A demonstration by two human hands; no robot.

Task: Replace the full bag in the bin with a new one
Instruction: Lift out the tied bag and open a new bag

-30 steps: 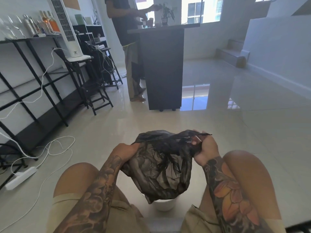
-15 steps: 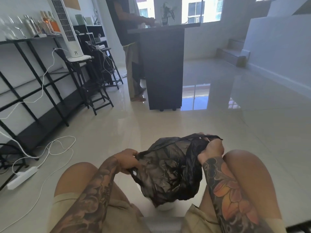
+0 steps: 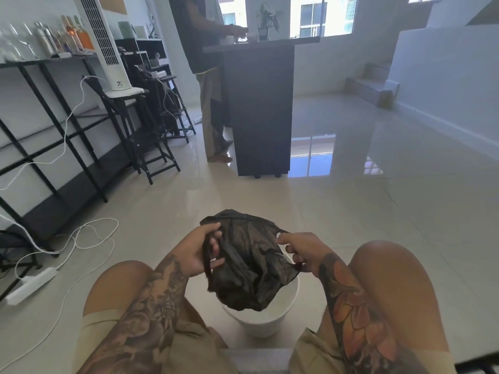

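Note:
A thin black plastic bag (image 3: 248,265) hangs open between my hands, its bottom drooping into a small white bin (image 3: 272,319) that stands on the floor between my knees. My left hand (image 3: 199,252) grips the bag's left rim with fingers curled through it. My right hand (image 3: 302,252) pinches the right rim and one handle loop. The bag hides most of the bin's inside.
Another person (image 3: 210,76) stands at a tall dark counter (image 3: 259,109) ahead. Black shelving (image 3: 54,125) and stools (image 3: 140,125) line the left wall. White cables and a power strip (image 3: 29,287) lie on the floor at left. Glossy tile floor (image 3: 378,198) stretches right.
My hands have moved apart and lower, spreading the bag's mouth open. The bag now hangs down into the white bin, which shows more than before.

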